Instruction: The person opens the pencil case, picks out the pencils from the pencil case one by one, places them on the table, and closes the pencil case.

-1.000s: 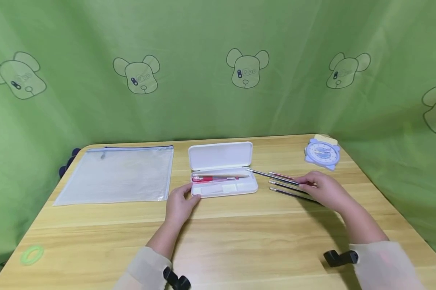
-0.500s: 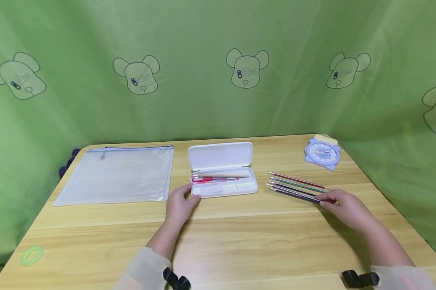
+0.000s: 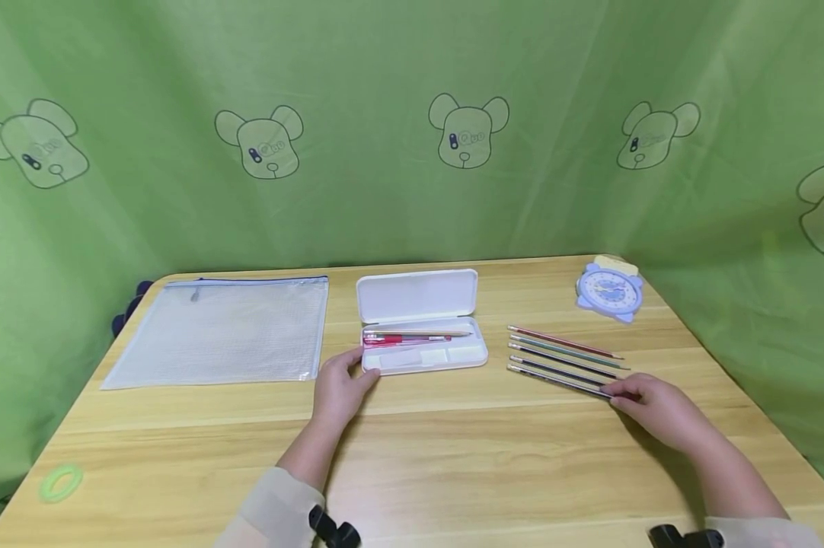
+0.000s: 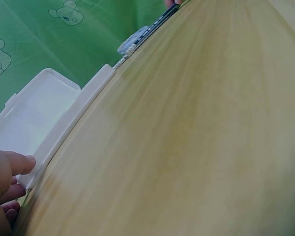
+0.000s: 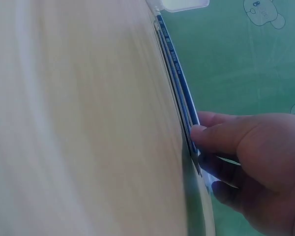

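An open white pencil case [image 3: 463,355] lies mid-table with its lid [image 3: 417,296] raised. A red pen [image 3: 407,339] and a plain pencil [image 3: 453,332] are inside. My left hand [image 3: 336,390] holds the case's left end, its thumb on the near corner. To the right, several pencils lie side by side, among them a red one [image 3: 556,339]. My right hand [image 3: 659,407] pinches the far-right end of the nearest dark pencil [image 3: 556,380]. In the right wrist view, the thumb and fingers of the right hand [image 5: 265,157] meet at the pencils' ends; which fingertips touch which pencil is partly hidden.
A clear zip pouch [image 3: 220,331] lies flat on the left. At the back right stands a blue toy clock [image 3: 611,289] before a pale yellow block [image 3: 616,263]. A light green ring [image 3: 61,482] rests near the table's left edge. A green curtain [image 3: 364,213] hangs behind.
My right hand has drawn a pencil away from the case, rightward and nearer to me, to the front of the row. The pencils now lie more evenly spread. My left hand stays put.
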{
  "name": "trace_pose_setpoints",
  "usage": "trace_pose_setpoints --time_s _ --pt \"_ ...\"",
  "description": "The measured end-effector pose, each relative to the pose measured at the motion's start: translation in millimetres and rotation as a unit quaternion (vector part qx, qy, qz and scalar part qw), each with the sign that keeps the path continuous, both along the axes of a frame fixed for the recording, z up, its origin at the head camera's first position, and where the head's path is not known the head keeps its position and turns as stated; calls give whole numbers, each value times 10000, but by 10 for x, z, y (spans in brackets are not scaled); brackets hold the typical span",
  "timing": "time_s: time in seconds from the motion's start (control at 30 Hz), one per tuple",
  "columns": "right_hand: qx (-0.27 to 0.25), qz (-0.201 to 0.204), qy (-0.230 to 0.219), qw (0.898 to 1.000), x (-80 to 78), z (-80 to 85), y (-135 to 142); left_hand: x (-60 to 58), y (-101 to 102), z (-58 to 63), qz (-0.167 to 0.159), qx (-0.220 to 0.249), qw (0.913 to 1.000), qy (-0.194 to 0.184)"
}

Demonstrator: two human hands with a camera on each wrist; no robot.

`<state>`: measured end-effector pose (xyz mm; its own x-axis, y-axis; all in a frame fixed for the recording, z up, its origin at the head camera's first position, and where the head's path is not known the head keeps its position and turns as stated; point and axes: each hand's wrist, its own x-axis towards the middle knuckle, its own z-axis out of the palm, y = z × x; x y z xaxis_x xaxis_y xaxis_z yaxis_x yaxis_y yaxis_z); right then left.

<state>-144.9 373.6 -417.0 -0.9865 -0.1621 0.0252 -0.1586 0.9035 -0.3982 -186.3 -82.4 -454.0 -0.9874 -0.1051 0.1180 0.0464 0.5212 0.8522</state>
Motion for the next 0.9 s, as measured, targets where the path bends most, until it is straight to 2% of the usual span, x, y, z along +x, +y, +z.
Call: trace_pose_setpoints --time_s 0.37,0.57,0.9 --pt "166 -35 -170 9997 -16 -20 12 4 -17 -9 -39 -34 10000 53" --pt "77 -46 14 10000 -35 58 -50 -6 -16 -6 -58 -12 10000 48" --pt "-181 236 296 9991 -322 284 -430 -7 -9 -9 -51 -56 9999 79"
